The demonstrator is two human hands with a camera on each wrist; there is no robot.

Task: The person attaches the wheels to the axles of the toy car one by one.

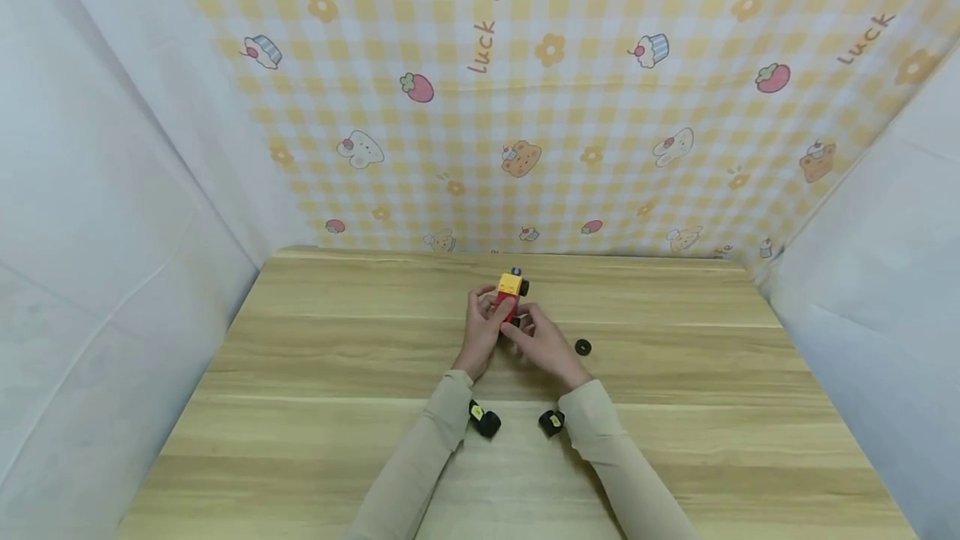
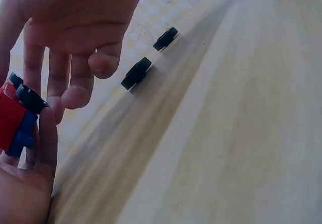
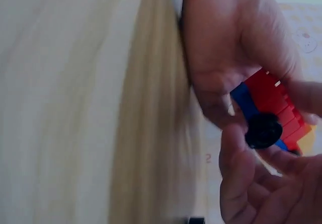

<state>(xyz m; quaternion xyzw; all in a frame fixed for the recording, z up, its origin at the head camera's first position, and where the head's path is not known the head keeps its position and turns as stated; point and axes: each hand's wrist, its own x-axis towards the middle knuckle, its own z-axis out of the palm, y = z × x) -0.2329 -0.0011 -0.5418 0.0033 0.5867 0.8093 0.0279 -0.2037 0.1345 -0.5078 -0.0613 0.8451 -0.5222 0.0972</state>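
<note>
A small toy car (image 1: 509, 294) of red, yellow and blue blocks is held above the table between both hands. My left hand (image 1: 477, 342) grips it from the left, thumb on its red top. From the right, my right hand (image 1: 549, 350) holds its near end, fingers around a black wheel (image 3: 264, 130) on the blue base. Another black wheel (image 1: 525, 288) sits at the car's far right. The car's left side is hidden in the head view. On the wooden table, right of my right hand, lies a loose black wheel (image 1: 582, 347).
The left wrist view shows two loose wheels, a nearer wheel (image 2: 136, 73) and a farther wheel (image 2: 166, 38). The wooden table (image 1: 337, 340) ends at a yellow checked cloth (image 1: 465, 123) behind, with white cloth walls (image 1: 90, 215) at both sides. Black devices (image 1: 551, 422) sit by both sleeves.
</note>
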